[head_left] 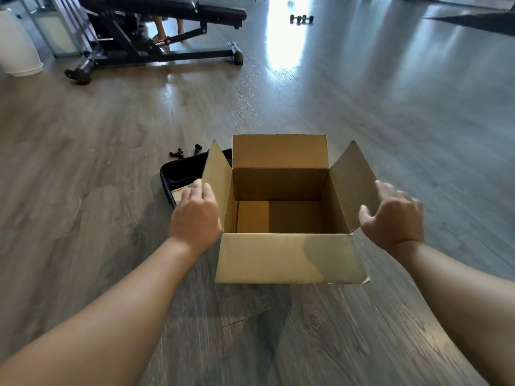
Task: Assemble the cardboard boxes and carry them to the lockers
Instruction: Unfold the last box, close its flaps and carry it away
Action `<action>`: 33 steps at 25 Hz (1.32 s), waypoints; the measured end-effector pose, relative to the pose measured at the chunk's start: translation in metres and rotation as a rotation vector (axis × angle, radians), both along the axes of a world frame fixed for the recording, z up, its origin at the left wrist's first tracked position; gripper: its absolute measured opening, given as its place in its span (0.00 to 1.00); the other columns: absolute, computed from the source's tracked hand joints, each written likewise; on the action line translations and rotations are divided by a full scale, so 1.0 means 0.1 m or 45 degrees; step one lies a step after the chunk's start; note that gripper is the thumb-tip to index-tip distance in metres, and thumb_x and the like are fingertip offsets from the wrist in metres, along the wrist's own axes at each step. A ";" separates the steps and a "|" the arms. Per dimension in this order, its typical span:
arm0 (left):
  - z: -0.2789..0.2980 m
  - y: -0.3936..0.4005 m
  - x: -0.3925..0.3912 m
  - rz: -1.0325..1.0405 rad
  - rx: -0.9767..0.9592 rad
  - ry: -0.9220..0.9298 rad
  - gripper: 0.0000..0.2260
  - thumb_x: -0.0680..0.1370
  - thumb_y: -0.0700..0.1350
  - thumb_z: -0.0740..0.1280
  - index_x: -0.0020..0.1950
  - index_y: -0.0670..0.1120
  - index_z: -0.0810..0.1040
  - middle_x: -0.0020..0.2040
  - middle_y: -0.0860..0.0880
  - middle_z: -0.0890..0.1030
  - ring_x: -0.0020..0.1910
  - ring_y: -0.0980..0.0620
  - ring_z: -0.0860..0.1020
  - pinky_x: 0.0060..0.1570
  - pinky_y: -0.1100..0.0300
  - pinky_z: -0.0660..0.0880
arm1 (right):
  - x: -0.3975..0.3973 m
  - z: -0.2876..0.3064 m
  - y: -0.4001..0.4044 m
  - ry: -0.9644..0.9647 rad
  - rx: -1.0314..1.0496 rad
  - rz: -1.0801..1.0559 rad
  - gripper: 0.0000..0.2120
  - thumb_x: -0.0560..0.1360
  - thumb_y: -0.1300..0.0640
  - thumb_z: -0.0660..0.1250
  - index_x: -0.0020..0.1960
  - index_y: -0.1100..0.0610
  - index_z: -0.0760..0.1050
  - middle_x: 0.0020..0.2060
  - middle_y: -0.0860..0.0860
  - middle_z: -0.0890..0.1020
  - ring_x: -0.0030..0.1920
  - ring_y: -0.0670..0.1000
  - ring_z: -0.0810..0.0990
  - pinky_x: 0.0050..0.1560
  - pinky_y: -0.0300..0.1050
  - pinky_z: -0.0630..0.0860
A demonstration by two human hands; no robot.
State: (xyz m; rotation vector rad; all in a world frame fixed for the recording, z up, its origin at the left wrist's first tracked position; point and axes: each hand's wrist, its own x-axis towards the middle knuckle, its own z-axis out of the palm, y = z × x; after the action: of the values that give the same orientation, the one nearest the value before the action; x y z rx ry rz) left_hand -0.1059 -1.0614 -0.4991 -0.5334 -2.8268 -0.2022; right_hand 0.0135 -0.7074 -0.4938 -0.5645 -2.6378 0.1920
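Box point(289, 257) stands upright on the floor point(83, 162), bottom folded, top flaps splayed open. Left hand point(195, 215) and right hand point(393, 218) flank its sides, fingers loosely spread and gripping nothing, seemingly placed to lift it. A black tray point(181, 174) lies behind the left flap.

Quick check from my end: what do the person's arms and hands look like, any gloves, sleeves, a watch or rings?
Both forearms are bare for as far as the head view shows them, with no sleeve edge in sight. The left hand and the right hand wear no gloves. No watch, band or bracelet shows on either wrist. No ring is visible, though the fingers are partly blurred or hidden beside the cardboard box.
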 end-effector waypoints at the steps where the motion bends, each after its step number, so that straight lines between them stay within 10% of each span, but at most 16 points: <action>1: -0.02 0.01 0.01 -0.104 0.054 0.000 0.30 0.74 0.36 0.67 0.75 0.33 0.65 0.73 0.34 0.69 0.70 0.36 0.70 0.64 0.45 0.75 | -0.02 0.00 -0.05 0.005 -0.008 0.113 0.31 0.73 0.53 0.71 0.72 0.65 0.71 0.64 0.63 0.80 0.60 0.65 0.80 0.64 0.61 0.72; 6: -0.19 0.04 0.11 -0.407 0.219 -0.271 0.31 0.77 0.35 0.62 0.80 0.45 0.59 0.69 0.46 0.75 0.67 0.49 0.74 0.62 0.50 0.76 | -0.02 -0.07 -0.34 -0.332 -0.237 0.521 0.39 0.77 0.51 0.71 0.82 0.56 0.56 0.68 0.57 0.78 0.61 0.59 0.82 0.59 0.53 0.80; 10: -0.23 -0.07 0.13 -0.317 -0.140 -0.548 0.31 0.78 0.35 0.58 0.78 0.59 0.62 0.79 0.57 0.62 0.79 0.50 0.56 0.73 0.45 0.64 | -0.05 -0.24 -0.22 -0.543 -0.261 0.546 0.19 0.83 0.56 0.60 0.72 0.47 0.73 0.67 0.46 0.79 0.68 0.54 0.76 0.67 0.55 0.73; 15: -0.30 -0.16 0.11 -0.258 -0.264 -0.686 0.31 0.82 0.39 0.57 0.78 0.67 0.55 0.82 0.57 0.50 0.80 0.45 0.48 0.73 0.41 0.62 | 0.02 -0.48 0.20 -0.868 -0.231 0.462 0.33 0.80 0.62 0.64 0.75 0.31 0.63 0.77 0.34 0.62 0.79 0.51 0.60 0.72 0.59 0.70; 21: -0.37 -0.23 -0.07 -0.350 0.257 -0.894 0.22 0.83 0.40 0.62 0.71 0.62 0.73 0.80 0.52 0.62 0.78 0.47 0.59 0.76 0.47 0.59 | 0.05 -0.47 0.38 -0.705 -0.674 0.613 0.32 0.78 0.69 0.68 0.69 0.35 0.74 0.75 0.38 0.66 0.76 0.46 0.66 0.77 0.45 0.60; 27: -0.27 -0.07 -0.06 -0.077 0.583 -0.851 0.10 0.83 0.51 0.62 0.61 0.57 0.81 0.56 0.58 0.82 0.58 0.55 0.77 0.58 0.55 0.73 | -0.04 -0.40 0.16 -0.214 -1.195 0.318 0.10 0.77 0.57 0.73 0.54 0.44 0.84 0.51 0.44 0.87 0.56 0.48 0.84 0.64 0.56 0.78; 33: -0.33 0.12 -0.13 0.119 0.653 -0.667 0.11 0.80 0.46 0.67 0.62 0.50 0.80 0.56 0.51 0.83 0.56 0.49 0.79 0.52 0.56 0.76 | -0.28 -0.33 -0.02 -0.029 -1.131 0.141 0.41 0.72 0.57 0.78 0.79 0.42 0.63 0.71 0.50 0.74 0.71 0.52 0.72 0.63 0.58 0.78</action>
State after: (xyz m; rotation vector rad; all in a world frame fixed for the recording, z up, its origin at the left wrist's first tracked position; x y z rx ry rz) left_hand -0.1186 -1.0493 -0.5323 -0.2536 -3.0809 -1.1579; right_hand -0.0146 -0.7093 -0.5267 -0.6720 -2.4971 1.4268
